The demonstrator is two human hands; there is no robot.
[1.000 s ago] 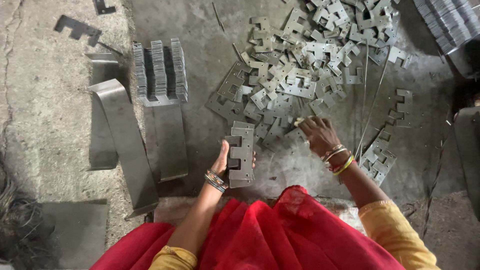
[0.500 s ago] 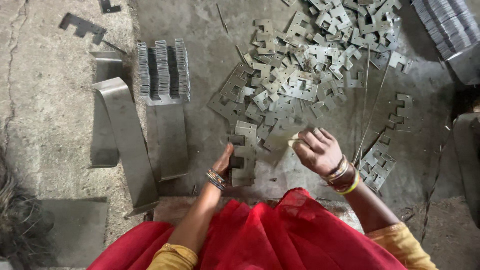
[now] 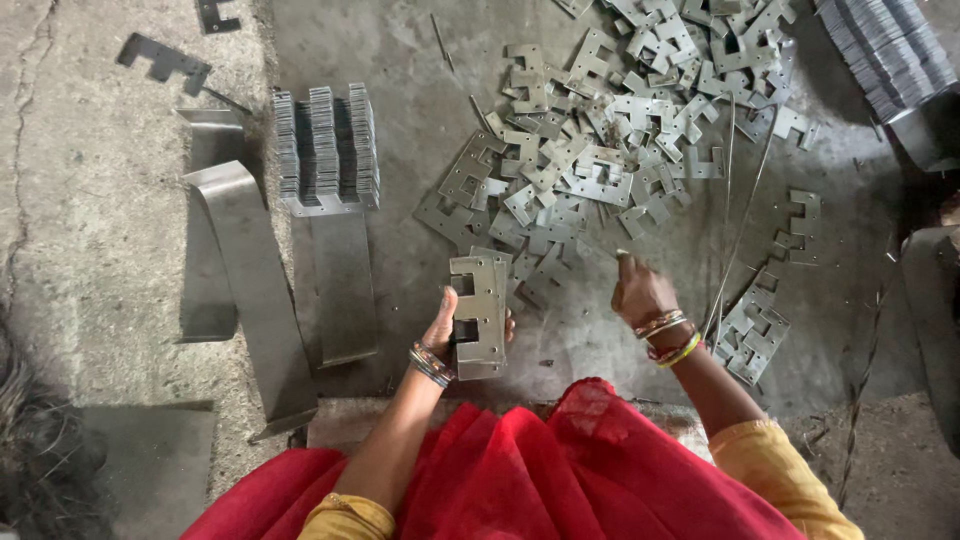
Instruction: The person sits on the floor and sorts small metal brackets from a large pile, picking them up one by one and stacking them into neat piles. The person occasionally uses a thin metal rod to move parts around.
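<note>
Left hand (image 3: 447, 330) closed around a small stack of E-shaped metal plates (image 3: 478, 312), gripped from the left edge and held upright just above the floor, edges flush, apparently to keep the pieces aligned. Right hand (image 3: 640, 292) raised near the stack, fingers curled; a thin piece possibly pinched at the fingertips, too small to confirm. At far left, bent metal strips (image 3: 255, 290) laid lengthwise on the concrete floor (image 3: 90, 200). Beside these, finished rows of plates (image 3: 325, 145) stood on edge, packed tight, presumably for compact storage. Above both hands, loose pile of plates (image 3: 620, 130) spread flat within easy reach. At right, a smaller cluster (image 3: 750, 330) just beside the right wrist.
</note>
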